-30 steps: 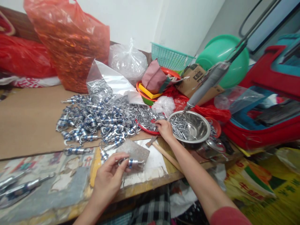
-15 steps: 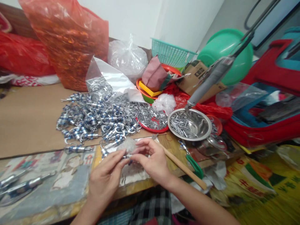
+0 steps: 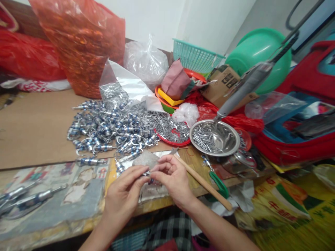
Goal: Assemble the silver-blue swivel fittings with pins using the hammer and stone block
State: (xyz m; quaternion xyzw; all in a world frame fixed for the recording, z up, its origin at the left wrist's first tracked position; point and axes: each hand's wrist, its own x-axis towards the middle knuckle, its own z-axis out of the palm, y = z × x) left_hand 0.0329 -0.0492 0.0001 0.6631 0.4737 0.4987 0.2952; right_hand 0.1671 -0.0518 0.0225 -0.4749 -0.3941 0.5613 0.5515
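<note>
Between the fingertips of both hands, in front of me, is a small blue-and-silver metal fitting (image 3: pixel 151 180), mostly covered by the fingers. My left hand (image 3: pixel 125 190) pinches its left side, thumb against forefinger. On the other side my right hand (image 3: pixel 172 177) is closed on it with thumb and fingertips. A greyish lump (image 3: pixel 145 158) sits just behind the fingers; I cannot tell its material. Beyond, a pile of blue-and-silver hook bolts (image 3: pixel 104 125) spreads over brown cardboard (image 3: pixel 34 132). A wooden-handled tool (image 3: pixel 202 181) lies right of my right hand, its metal head partly visible.
A steel bowl (image 3: pixel 230 146) holds metal pins, beside a red tray (image 3: pixel 175 143) of small metal pieces. A grey-handled tool (image 3: pixel 246 87) slants down over the bowl. One hook bolt with a green loop (image 3: pixel 219 186) lies right. Larger metal bolts (image 3: pixel 34 200) lie front left.
The view has shifted slightly, so the table things sit a little further right. Both hands keep hold of the small fitting, with the fingers barely moved.
</note>
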